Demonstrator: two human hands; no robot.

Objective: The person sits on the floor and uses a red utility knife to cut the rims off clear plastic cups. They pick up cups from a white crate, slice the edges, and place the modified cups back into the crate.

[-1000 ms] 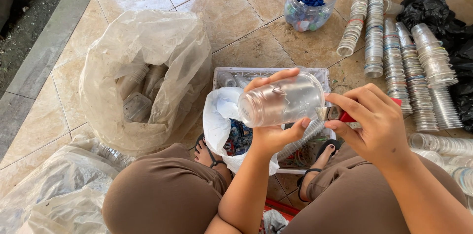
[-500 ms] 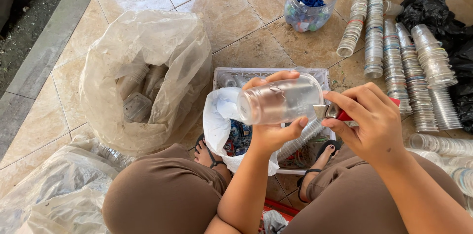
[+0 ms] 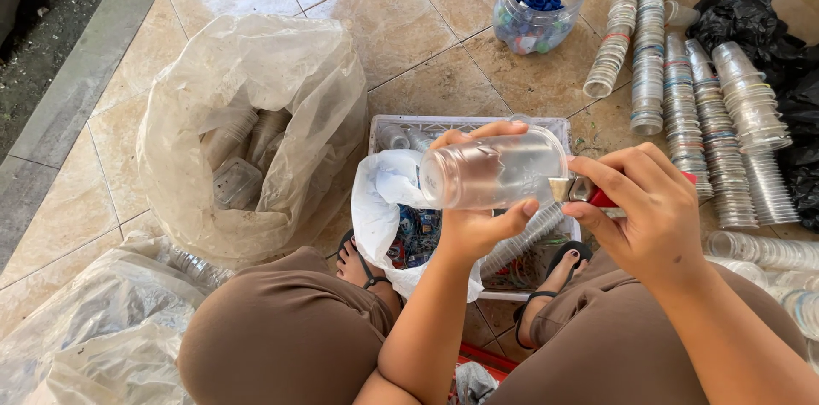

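Fingers of the left hand (image 3: 482, 230) wrap a clear plastic cup (image 3: 495, 170) lying sideways. Right hand (image 3: 653, 213) pinches a red-handled tool (image 3: 597, 194) touching its rim, above the white basket (image 3: 465, 124).

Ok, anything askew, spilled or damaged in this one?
Nothing spilled. The stacks of clear cups lie on their sides across the tiled floor rather than upright. The left hand holds a clear plastic cup sideways; the right hand holds a red-handled tool at its rim.
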